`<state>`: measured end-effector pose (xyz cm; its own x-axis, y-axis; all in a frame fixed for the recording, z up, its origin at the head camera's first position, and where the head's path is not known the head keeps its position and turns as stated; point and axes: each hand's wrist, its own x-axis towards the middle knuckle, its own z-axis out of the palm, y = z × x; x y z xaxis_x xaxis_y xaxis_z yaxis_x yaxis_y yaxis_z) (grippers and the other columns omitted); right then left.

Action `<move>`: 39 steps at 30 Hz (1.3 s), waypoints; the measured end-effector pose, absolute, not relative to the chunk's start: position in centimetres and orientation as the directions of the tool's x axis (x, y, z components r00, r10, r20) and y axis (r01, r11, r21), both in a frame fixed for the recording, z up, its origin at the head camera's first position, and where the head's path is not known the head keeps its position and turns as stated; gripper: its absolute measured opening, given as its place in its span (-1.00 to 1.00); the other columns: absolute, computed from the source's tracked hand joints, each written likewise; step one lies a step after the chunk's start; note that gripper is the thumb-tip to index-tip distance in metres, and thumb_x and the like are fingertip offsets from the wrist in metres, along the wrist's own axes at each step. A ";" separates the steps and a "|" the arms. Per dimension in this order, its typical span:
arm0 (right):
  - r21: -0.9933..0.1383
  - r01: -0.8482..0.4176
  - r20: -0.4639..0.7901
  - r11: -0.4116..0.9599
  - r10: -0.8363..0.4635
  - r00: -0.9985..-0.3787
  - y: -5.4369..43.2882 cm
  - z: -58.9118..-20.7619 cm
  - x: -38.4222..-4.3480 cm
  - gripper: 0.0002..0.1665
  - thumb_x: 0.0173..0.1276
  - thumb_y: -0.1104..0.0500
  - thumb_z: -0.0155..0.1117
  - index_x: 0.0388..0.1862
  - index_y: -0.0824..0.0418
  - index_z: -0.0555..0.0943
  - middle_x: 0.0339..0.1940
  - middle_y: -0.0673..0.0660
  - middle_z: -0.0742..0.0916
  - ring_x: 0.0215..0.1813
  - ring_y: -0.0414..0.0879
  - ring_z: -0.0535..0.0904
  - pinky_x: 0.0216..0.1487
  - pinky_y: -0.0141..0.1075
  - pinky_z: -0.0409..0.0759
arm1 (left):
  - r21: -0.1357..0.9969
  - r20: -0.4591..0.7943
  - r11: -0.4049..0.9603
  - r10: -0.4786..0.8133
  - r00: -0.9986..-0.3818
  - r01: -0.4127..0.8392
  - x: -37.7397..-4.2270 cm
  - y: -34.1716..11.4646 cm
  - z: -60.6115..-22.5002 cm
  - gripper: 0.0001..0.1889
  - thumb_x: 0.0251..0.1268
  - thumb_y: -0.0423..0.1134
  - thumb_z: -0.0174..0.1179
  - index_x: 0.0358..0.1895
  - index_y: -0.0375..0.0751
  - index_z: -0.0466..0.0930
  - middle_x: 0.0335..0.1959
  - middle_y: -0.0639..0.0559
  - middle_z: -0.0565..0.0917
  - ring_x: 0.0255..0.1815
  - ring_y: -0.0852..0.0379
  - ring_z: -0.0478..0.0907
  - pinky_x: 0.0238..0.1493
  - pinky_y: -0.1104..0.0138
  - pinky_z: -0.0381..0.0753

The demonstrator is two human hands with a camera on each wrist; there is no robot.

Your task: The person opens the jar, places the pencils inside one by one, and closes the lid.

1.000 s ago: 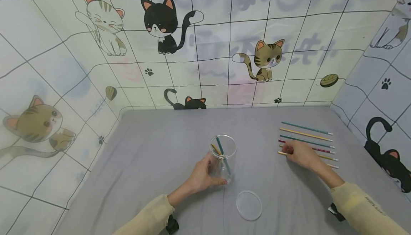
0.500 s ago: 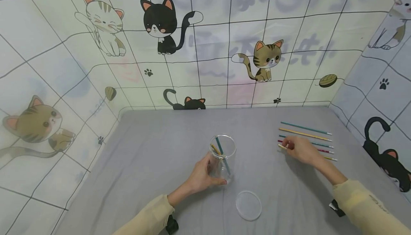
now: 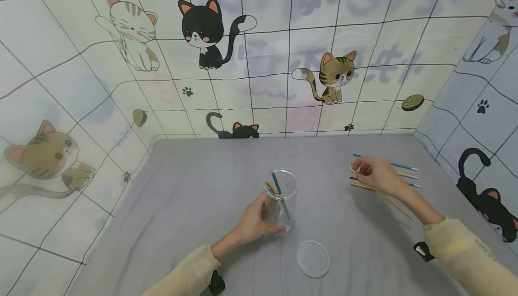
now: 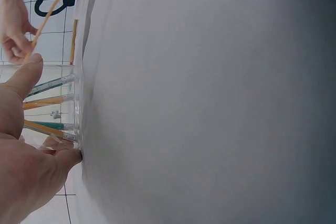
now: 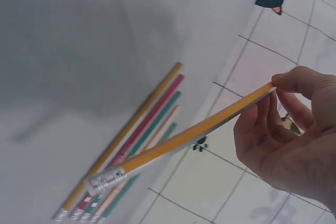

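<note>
My left hand [image 3: 256,222] holds a clear jar [image 3: 293,204] low on its side, thumb near the base. Inside lean several yellow and teal pencils [image 4: 51,100], eraser ends down in the left wrist view. My right hand [image 3: 379,177] pinches a yellow pencil [image 5: 194,132] near its tip between thumb and fingers. That pencil slants off the table, its white eraser end pointing back toward me. Beneath the right hand lies a row of pencils: yellow [image 5: 128,129], dark pink [image 5: 149,116], teal and others, partly hidden by the hand in the head view.
A round clear disc [image 3: 298,260], like a lid, lies on the grey cloth [image 3: 194,188] in front of the jar. Behind and at both sides stand hangings printed with cats [image 3: 202,28] and grid lines.
My right hand has picked up the nearest pencil of the row, lifting it and moving slightly away from me. The left hand and jar have stayed put.
</note>
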<state>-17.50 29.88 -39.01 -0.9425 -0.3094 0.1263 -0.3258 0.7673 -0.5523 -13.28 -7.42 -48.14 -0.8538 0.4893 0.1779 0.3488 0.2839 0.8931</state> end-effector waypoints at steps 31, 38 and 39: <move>-0.836 -0.352 0.226 0.422 -0.320 -0.920 19.5 -24.6 -16.4 -0.73 0.44 0.25 0.26 0.07 0.29 0.52 -0.19 0.20 0.65 -0.22 -0.05 0.61 -0.23 -0.24 0.67 | 0.901 0.184 0.267 0.480 -0.858 0.343 -13.2 -7.1 -47.9 0.09 -0.15 -0.48 0.60 0.52 -0.16 0.15 0.42 -0.17 0.39 0.43 -0.12 0.28 0.34 -0.01 0.32; -0.880 -0.344 0.239 0.329 -0.319 -0.917 17.5 -23.6 -16.7 -0.72 0.42 0.29 0.25 0.06 0.32 0.49 -0.20 0.18 0.62 -0.21 -0.04 0.58 -0.22 -0.24 0.66 | 0.902 0.183 0.264 0.485 -0.855 0.343 -13.3 -7.3 -48.3 0.06 -0.15 -0.42 0.63 0.50 -0.06 0.20 0.37 -0.03 0.44 0.39 0.02 0.35 0.34 0.13 0.34; -0.886 -0.345 0.246 0.309 -0.317 -0.916 17.2 -23.5 -16.8 -0.73 0.42 0.30 0.26 0.05 0.32 0.49 -0.21 0.17 0.62 -0.22 -0.04 0.57 -0.23 -0.24 0.66 | 0.901 0.182 0.264 0.487 -0.854 0.343 -13.3 -7.3 -48.3 0.06 -0.14 -0.39 0.63 0.50 -0.05 0.20 0.37 -0.01 0.44 0.39 0.03 0.34 0.35 0.14 0.33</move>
